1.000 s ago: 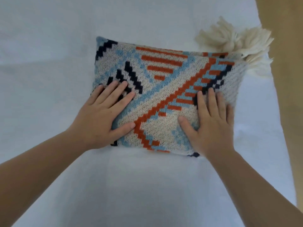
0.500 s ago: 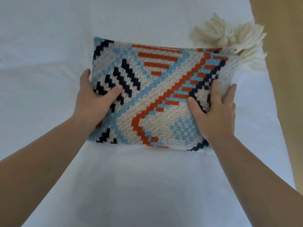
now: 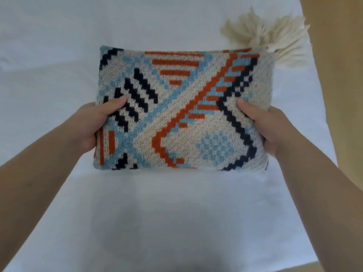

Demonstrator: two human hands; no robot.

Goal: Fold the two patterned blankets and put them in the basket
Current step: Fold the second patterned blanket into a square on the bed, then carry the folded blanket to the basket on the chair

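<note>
The fingers hide under the folded blanket [image 3: 182, 108]; the left hand [image 3: 94, 122] and right hand [image 3: 269, 126] grip its sides over the white sheet [image 3: 176, 213]; cream tassels [image 3: 275, 36] stick out behind.

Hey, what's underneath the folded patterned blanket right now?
Under the folded blanket a white sheet shows, with a shadow on it. The left hand and right hand grip its sides; their fingers underneath are hidden. Cream tassels stick out behind.
</note>
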